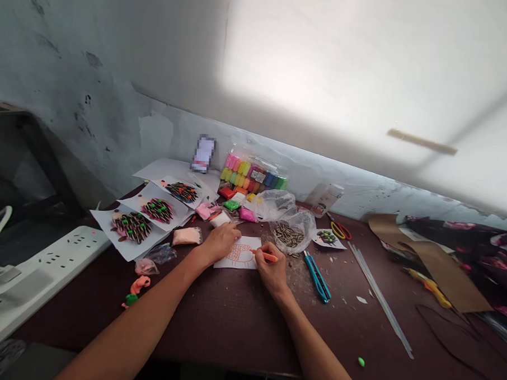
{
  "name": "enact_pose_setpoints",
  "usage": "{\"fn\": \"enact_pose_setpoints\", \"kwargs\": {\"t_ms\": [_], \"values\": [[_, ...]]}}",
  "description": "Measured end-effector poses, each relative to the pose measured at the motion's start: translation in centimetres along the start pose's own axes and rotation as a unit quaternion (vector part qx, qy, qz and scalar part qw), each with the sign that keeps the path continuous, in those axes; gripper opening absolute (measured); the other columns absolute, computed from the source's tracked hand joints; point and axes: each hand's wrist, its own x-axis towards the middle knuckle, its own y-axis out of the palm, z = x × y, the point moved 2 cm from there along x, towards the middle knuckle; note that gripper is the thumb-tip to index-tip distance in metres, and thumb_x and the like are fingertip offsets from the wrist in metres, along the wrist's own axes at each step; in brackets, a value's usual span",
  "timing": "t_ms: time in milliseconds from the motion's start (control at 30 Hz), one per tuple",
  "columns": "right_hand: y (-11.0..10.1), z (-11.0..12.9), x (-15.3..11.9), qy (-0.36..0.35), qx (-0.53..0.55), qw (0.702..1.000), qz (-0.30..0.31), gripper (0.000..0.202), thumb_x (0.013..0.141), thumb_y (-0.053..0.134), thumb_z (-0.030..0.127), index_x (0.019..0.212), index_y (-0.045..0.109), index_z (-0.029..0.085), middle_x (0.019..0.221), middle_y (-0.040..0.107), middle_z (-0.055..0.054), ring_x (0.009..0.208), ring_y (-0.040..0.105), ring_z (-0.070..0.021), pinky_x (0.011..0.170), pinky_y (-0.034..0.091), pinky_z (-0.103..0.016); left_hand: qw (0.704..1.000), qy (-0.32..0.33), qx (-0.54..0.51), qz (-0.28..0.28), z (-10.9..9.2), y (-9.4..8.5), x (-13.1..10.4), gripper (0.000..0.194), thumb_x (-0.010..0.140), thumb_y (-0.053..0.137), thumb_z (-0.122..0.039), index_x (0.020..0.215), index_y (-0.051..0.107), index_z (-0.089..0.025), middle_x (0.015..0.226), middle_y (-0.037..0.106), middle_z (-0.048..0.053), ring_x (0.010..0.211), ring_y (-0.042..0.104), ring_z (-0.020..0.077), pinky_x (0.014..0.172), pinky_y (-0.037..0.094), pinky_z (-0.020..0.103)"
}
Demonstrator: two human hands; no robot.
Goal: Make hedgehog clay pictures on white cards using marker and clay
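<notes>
A white card [223,261] with an orange line drawing lies flat on the dark red table. My right hand [272,269] grips an orange marker [269,257], its tip on the right part of the drawing. At the card's upper left edge rests my left hand [224,242], palm down with its fingers spread and nothing held. Just above that hand are a white clay packet [220,218] and pink clay packets. To the right of the card sits a clear bag of striped seeds [288,236].
Seed-covered hedgehog pictures [132,227] and a power strip [61,260] lie left. A clay set [256,173] and a phone [203,153] stand behind. On the right are a blue cutter [317,277], scissors [341,231], glue sticks [381,299] and a yellow glue gun [432,287].
</notes>
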Motion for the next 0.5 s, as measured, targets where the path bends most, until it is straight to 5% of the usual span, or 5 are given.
{"fn": "enact_pose_setpoints", "kwargs": {"t_ms": [500], "values": [[0.6,1.1,-1.3,-0.008,0.02,0.999,0.05,0.023,0.082,0.052,0.035,0.067,0.059,0.019,0.06,0.062,-0.001,0.051,0.051,-0.0117,0.051,0.038,-0.022,1.0,-0.006,-0.009,0.004,0.1,0.1,0.1,0.03,0.089,0.045,-0.01,0.098,0.073,-0.016,0.101,0.065,0.012,0.101,0.06,0.0234,0.09,0.047,0.035]]}}
